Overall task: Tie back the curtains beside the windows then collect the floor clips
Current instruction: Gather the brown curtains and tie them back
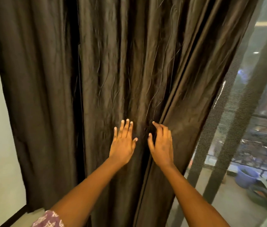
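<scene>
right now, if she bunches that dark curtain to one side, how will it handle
Probably floppy: the curtain hangs in deep folds with fine creases, so it should gather easily. Its faint sheen hints it may slide under the flat left hand. The right hand, fingers curled at a fold, likely grips better.

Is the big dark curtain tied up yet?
Not yet. The dark brown fabric curtain hangs loose in folds, no tie around it; both hands only touch it.

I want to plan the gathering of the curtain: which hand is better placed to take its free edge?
Probably the right hand: its curled fingers lie at the curtain edge fold; the left hand lies flat.
</scene>
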